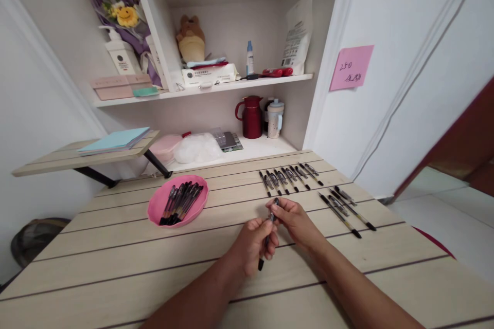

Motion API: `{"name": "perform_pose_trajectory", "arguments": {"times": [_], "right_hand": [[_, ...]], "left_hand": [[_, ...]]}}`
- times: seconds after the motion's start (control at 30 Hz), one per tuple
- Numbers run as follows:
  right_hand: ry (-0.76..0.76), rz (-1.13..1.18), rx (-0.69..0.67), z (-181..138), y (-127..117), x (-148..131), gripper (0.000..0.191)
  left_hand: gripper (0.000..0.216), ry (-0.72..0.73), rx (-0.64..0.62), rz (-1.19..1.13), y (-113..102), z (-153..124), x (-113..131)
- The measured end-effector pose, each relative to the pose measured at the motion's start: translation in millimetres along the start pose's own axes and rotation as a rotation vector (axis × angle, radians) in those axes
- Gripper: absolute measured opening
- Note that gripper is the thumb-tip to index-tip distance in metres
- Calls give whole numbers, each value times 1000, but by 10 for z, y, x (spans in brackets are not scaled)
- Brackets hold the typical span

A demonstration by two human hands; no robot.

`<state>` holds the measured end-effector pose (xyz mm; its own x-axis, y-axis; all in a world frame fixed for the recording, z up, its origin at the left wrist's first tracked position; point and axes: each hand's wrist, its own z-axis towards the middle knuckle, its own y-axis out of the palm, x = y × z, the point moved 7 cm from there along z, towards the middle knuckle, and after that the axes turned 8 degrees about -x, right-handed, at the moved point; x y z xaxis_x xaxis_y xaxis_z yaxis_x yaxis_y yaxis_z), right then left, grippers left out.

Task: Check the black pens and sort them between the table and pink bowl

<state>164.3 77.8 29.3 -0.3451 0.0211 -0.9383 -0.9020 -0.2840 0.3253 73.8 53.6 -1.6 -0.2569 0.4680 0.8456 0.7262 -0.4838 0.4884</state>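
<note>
A black pen [266,242] is held over the middle of the table, tilted, its dark lower end sticking out below my fingers. My left hand [257,241] wraps round its barrel. With thumb and fingers my right hand [291,216] pinches the pen's upper end; whether the cap is on or off there I cannot tell. To the left, a pink bowl [154,205] with a wavy rim holds several black pens [181,203]. Beyond my hands lies a row of pens with separate caps beside them [287,179]. More pens and caps [343,208] lie to the right.
At the back, a white shelf unit [247,80] holds a red jug [252,117], a speckled cup [275,118] and a plush toy [191,38]. A small raised stand [50,157] bears blue paper [113,140]. A pink note [351,68] is stuck on the right wall.
</note>
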Motion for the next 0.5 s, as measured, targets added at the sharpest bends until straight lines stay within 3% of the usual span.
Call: {"name": "perform_pose_trajectory", "arguments": {"times": [0.13, 0.27, 0.5], "right_hand": [[2, 166, -37, -46, 75, -54, 21], [0, 216, -61, -63, 111, -86, 23], [-23, -63, 67, 9, -17, -23, 25]], "left_hand": [[30, -133, -148, -183, 116, -70, -18], [28, -131, -191, -189, 164, -93, -1], [30, 87, 76, 69, -19, 2, 32]]}}
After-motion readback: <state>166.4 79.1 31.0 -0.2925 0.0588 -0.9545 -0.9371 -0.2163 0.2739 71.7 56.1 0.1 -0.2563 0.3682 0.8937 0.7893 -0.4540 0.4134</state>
